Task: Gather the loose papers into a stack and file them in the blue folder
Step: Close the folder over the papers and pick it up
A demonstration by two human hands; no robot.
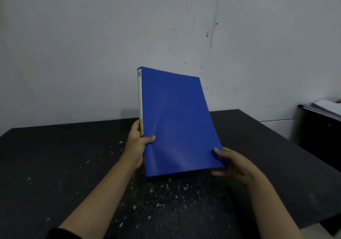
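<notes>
A closed blue folder [177,120] is held up above the black table [64,164], tilted with its top leaning away from me. Its white and yellow spine faces left. My left hand [137,144] grips the spine side near the bottom, thumb on the front cover. My right hand [234,164] holds the lower right corner, thumb on the cover and fingers underneath. No loose papers show on the table; whatever lies inside the folder is hidden.
The black table is flecked with white specks near its front. A grey wall [110,44] stands right behind it. At the far right a dark cabinet [321,131] carries some white papers [326,106] on top.
</notes>
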